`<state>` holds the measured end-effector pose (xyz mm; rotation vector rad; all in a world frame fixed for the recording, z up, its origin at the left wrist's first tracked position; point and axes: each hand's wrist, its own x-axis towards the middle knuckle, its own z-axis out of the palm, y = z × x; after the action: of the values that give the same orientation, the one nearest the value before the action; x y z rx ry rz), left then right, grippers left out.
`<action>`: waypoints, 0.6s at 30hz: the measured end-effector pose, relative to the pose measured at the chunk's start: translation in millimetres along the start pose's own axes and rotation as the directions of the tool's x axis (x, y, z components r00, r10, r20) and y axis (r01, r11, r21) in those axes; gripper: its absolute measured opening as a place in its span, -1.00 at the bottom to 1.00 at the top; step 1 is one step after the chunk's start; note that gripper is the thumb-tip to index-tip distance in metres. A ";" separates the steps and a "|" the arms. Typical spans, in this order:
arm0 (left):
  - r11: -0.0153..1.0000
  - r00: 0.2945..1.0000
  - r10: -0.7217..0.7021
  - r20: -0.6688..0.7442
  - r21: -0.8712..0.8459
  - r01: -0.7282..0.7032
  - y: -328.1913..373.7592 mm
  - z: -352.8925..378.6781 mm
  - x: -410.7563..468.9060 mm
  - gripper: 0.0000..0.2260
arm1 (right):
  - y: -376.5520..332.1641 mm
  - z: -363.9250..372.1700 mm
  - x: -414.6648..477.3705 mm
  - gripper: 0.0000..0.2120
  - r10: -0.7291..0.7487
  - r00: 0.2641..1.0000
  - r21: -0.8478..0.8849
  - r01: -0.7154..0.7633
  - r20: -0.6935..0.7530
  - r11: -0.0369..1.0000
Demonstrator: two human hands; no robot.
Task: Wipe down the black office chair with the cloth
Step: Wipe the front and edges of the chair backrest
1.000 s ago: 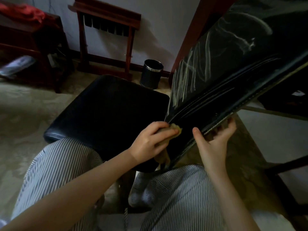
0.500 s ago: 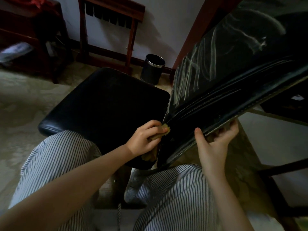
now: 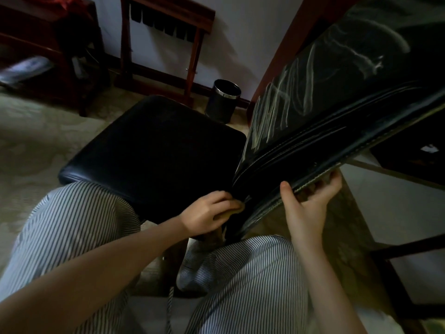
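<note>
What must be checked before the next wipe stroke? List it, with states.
1. Left hand grips cloth: ok.
2. Cloth sits at the crease between seat and backrest: ok.
3. Right hand holds the backrest edge: ok.
4. Backrest free of pale streaks: not ok.
5. Cloth clean: cannot tell, mostly hidden by the fingers.

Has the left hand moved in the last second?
Yes. The left hand with the cloth has slid down the backrest toward its bottom end, beside the seat.
</note>
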<state>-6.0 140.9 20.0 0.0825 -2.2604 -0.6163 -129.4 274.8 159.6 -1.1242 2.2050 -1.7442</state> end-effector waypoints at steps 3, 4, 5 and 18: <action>0.981 0.970 0.178 -0.165 0.113 -0.160 4.4 -18.9 30.0 -0.73 | 1.2 1.3 0.2 -0.23 -0.014 1.000 -0.006 0.014 -0.010 1.000; 0.972 0.955 0.213 -0.207 0.141 -0.186 5.2 -24.4 39.3 -0.73 | 1.7 1.6 0.2 -0.23 -0.018 1.000 -0.006 0.018 -0.014 1.000; 0.962 0.940 0.248 -0.233 0.170 -0.212 6.2 -28.4 47.4 -0.72 | 2.1 2.0 0.3 -0.23 -0.021 1.000 -0.008 0.021 -0.017 1.000; 0.890 0.909 0.393 -0.142 0.306 -0.337 -12.8 -7.1 44.3 -0.77 | 2.9 1.8 1.4 -0.24 -0.028 0.999 -0.050 0.026 -0.031 0.998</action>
<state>-33.5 115.8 48.2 -0.1404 -2.0748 -0.0839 -130.9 272.7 157.0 -1.1504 2.2743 -1.7384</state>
